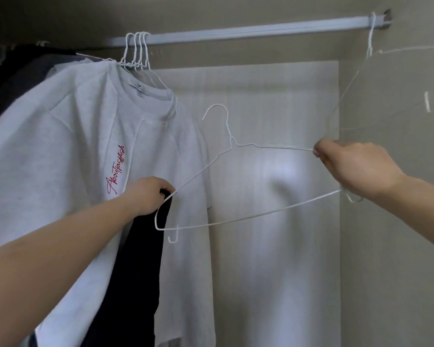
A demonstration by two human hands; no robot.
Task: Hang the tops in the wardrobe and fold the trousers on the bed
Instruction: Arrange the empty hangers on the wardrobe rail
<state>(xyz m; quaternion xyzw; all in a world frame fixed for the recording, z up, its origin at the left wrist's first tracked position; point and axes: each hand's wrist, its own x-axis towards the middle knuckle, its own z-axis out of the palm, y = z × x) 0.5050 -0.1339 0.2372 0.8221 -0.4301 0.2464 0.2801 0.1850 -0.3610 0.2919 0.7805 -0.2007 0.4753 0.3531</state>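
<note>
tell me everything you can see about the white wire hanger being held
The white wire hanger is thin coated wire bent into a triangle, with a curved hook on top, a twisted neck and a small downward hook near its lower left corner. It carries no garment and is off the rail, tilted so its right end sits higher. The right hand pinches its right shoulder; the left hand, gripping a black garment, meets its left arm.

Home bedroom wardrobe: rail (pixel 248 30) w/ wire hangers (pixel 137 50), hung tops (pixel 60 136).
</note>
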